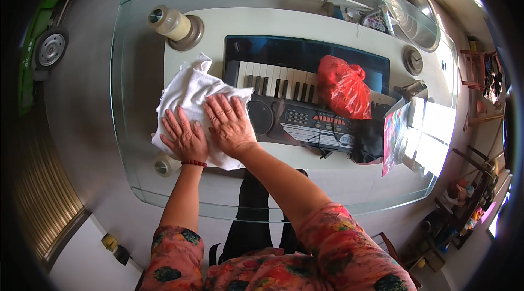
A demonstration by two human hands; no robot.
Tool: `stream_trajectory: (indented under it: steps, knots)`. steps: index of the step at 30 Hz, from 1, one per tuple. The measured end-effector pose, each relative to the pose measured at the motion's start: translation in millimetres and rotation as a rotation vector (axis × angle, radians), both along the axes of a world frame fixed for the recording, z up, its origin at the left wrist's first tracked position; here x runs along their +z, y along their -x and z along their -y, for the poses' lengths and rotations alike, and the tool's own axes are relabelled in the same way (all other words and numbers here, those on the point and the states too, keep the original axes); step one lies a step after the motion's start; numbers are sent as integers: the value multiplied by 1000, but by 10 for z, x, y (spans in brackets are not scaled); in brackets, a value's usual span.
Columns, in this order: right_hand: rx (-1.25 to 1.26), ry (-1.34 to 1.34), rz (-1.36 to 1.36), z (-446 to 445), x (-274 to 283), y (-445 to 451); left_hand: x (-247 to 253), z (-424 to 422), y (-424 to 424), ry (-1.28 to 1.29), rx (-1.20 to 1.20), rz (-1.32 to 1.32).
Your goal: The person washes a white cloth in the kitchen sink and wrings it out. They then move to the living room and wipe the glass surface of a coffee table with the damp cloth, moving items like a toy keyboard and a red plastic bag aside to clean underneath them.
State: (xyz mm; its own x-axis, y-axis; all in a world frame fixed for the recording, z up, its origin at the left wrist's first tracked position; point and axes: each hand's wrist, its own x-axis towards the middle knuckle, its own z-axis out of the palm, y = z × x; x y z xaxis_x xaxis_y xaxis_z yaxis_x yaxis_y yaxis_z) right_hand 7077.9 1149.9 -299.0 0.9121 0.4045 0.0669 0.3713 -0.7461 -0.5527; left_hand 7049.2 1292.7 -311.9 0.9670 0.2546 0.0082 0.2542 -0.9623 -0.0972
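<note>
A white cloth [189, 82] with frayed edges lies rumpled on the left part of a glass tabletop [135, 98]. My left hand [185, 136] rests flat on it, palm down with the fingers apart and a red bead bracelet [194, 163] at the wrist. Beside it, to the right, my right hand [230, 124] also presses flat on the cloth, fingers slightly spread. Neither hand grasps anything. An electronic keyboard [303, 121] is right of the cloth, its left end partly hidden by the cloth and my right hand.
A knotted red plastic bag [343, 86] appears over the keyboard; which level it rests on I cannot tell. Printed packaging [395, 135] lies further right. Table supports [174, 25] show at the left. A large metal basin [407, 8] stands at the back right, a green vehicle [41, 25] at far left.
</note>
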Motion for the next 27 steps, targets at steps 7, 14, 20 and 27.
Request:
stream_trajectory:
  steps: [7, 14, 20, 27]
  knots:
    - [-223, 118, -44, 934, 28, -178, 62, 1125, -286, 72, -109, -33]
    - [-397, 218, -22, 1996, 17, 184, 67, 2201, -213, 205, -339, -67]
    - [-576, 351, -82, 2668, 72, 884, 103, 2999, 344, 339, -515, -85]
    - [-841, 610, -142, 3074, -106, 2330, 190, 3567, 1299, 433, -901, -275]
